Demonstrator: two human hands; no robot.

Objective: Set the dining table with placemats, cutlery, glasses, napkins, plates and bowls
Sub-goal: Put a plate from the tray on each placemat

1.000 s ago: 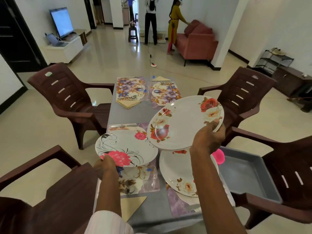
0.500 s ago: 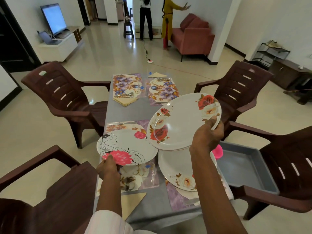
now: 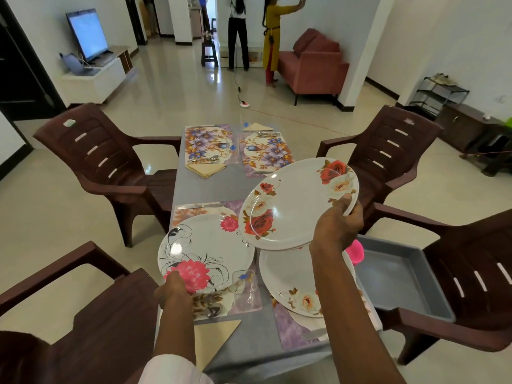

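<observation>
a round white plate with a pink flower and black swirls (image 3: pixel 206 252) hangs about level over the near-left floral placemat (image 3: pixel 221 302), its near rim pinched by the left hand (image 3: pixel 174 291). a white plate with red and cream roses (image 3: pixel 299 203) is tilted, far-right rim raised, and gripped at that rim by the right hand (image 3: pixel 339 228). a white plate with cream roses (image 3: pixel 291 281) lies flat on the near-right purple placemat (image 3: pixel 288 325). a far-left purple-flowered placemat (image 3: pixel 206 142) and a far-right purple-flowered placemat (image 3: pixel 266 153) lie by the tabletop's far edge, with a folded beige napkin (image 3: pixel 205 169) at the former's near side.
</observation>
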